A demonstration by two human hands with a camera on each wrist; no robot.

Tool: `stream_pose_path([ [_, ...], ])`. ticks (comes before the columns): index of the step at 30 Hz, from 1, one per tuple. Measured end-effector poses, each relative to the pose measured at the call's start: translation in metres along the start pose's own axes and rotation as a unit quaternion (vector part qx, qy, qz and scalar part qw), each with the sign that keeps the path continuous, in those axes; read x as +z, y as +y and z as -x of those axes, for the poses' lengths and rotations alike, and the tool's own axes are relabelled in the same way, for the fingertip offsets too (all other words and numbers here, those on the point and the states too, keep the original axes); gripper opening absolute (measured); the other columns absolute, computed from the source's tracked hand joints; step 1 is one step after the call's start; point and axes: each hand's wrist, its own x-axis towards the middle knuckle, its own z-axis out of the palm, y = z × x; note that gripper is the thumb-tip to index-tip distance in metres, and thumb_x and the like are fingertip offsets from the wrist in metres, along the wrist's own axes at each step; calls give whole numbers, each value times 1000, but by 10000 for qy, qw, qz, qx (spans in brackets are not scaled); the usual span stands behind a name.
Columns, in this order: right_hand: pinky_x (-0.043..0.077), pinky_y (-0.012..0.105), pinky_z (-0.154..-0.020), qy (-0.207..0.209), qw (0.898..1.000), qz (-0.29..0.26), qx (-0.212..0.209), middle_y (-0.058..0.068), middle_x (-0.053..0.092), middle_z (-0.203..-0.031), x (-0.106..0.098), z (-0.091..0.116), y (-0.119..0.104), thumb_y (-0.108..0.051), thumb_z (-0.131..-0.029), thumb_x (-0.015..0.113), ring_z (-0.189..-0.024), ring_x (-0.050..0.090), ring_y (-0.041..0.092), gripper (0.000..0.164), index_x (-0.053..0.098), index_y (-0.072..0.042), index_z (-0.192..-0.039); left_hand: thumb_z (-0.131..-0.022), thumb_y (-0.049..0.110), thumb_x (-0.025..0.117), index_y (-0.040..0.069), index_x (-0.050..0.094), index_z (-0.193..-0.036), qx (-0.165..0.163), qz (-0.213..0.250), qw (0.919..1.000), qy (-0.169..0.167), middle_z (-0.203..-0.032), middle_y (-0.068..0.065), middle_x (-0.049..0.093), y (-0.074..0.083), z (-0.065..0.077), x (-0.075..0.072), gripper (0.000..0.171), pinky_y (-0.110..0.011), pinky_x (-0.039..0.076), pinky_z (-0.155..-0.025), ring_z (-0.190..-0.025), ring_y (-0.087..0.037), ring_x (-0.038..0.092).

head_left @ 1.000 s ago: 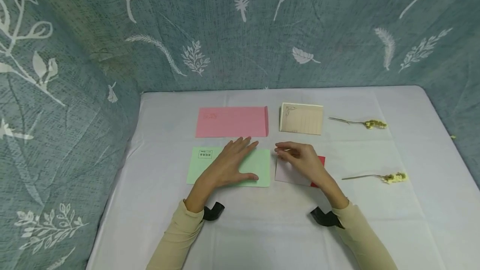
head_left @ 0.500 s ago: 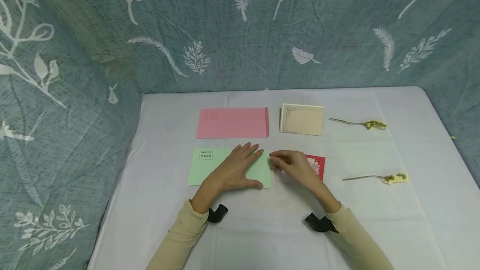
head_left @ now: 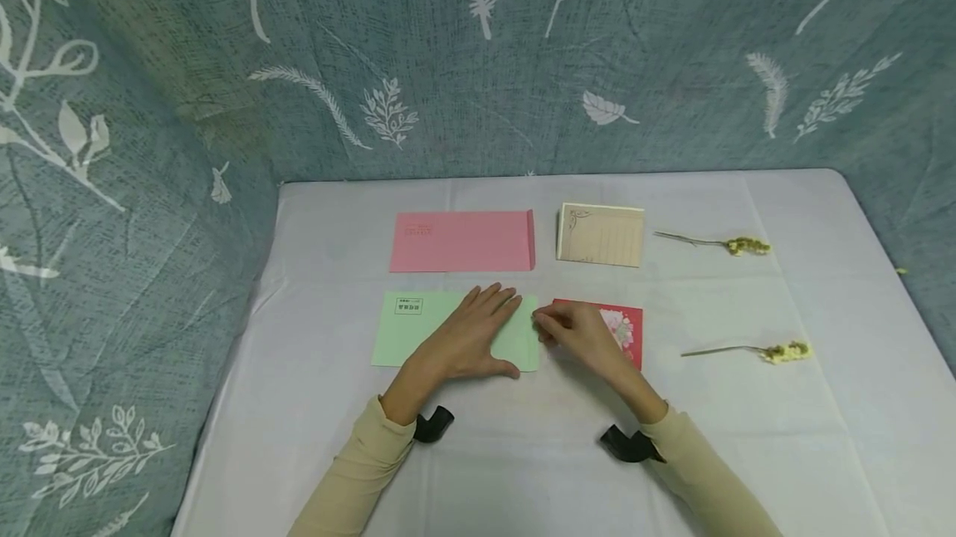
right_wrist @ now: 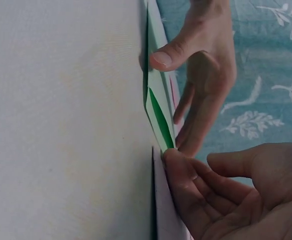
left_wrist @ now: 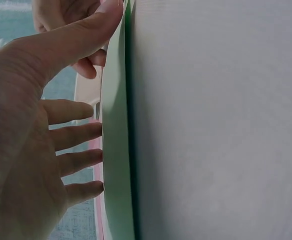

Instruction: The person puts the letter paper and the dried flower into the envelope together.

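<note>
A light green envelope (head_left: 399, 338) lies flat in front of me, printed at its upper left. My left hand (head_left: 469, 344) rests on its right half with fingers spread; the left wrist view shows fingertips along the envelope's edge (left_wrist: 116, 145). At the envelope's right end, my right hand (head_left: 582, 339) has its fingers curled, fingertips pinching the edge. In the right wrist view, the envelope's mouth (right_wrist: 162, 120) gapes as a dark green slit beside those fingertips. A red card with pale flowers (head_left: 630, 334) lies partly hidden under my right hand and wrist.
Behind the green envelope lies a pink envelope (head_left: 466, 242). A small stack of beige lined cards (head_left: 603, 236) sits to its right. Two sprigs of yellow flowers, the far one (head_left: 735, 246) and the near one (head_left: 780, 353), lie on the white cloth (head_left: 523, 471) at right.
My right hand has moved left to the green envelope's right end, showing more of the red card. My left hand has slid slightly right and nearer, then stayed in place.
</note>
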Motion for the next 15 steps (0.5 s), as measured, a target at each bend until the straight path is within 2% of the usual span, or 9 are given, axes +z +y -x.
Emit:
stream_pose_path([
  [5,58,28,-66,-69,9994,-244,250,14,71,-83,3,-3,3,-8,-97,60,-70,69,20,20,71,8,-97,-74,57,78,5,36,-151,62,-110,9999,-8,-157,-12,31,1,1,2,102,-46,13,-120,-147,-32,21],
  [11,58,28,-67,-223,9971,-520,503,15,71,-84,1,-4,2,-8,-98,58,-71,70,22,22,70,10,-99,-75,53,79,7,41,-149,197,-106,9997,46,-156,-13,32,3,-1,3,94,-49,14,-119,-146,-33,22],
  [15,59,28,-68,-370,9940,-764,693,15,71,-84,1,-5,0,-9,-98,58,-72,71,20,23,69,12,-100,-76,53,78,10,42,-148,160,-164,9997,10,-157,-12,31,4,-1,2,92,-49,15,-119,-147,-32,22],
])
